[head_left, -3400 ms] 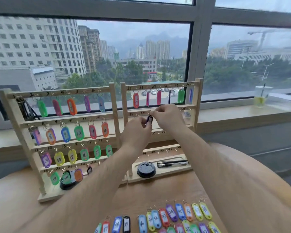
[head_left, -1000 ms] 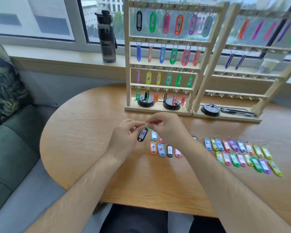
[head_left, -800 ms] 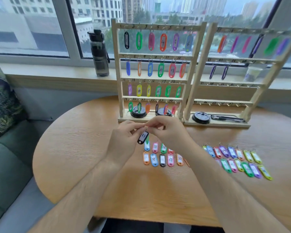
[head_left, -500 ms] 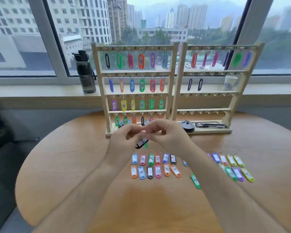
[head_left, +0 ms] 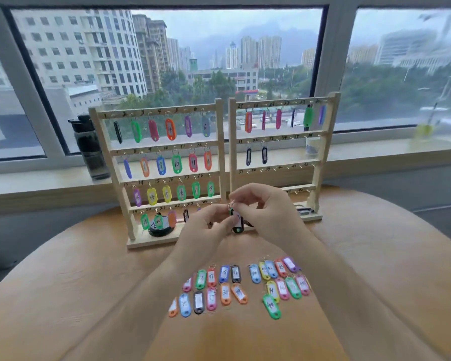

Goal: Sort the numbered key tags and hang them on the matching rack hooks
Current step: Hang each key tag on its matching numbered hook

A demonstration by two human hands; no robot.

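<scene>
Since half a second ago the hands have lifted the tag (head_left: 237, 222) from just over the desk (head_left: 71, 290) up toward the racks, so it now hangs before the foot of the left rack (head_left: 220, 152) where it meets the right rack (head_left: 284, 162). The tag is a black oval with a white paper label; its number is too blurred to read, and a green spot shows at its lower end. A small metal ring (head_left: 231, 205) sits on top. The left hand (head_left: 206, 231) pinches the tag's side between thumb and fingers, while the right hand (head_left: 267, 209) nips the ring, the two hands close together. On the desk below lie the loose tags (head_left: 235, 287) in two clusters, blue, orange, pink, green, yellow and black, each with a handwritten label.
</scene>
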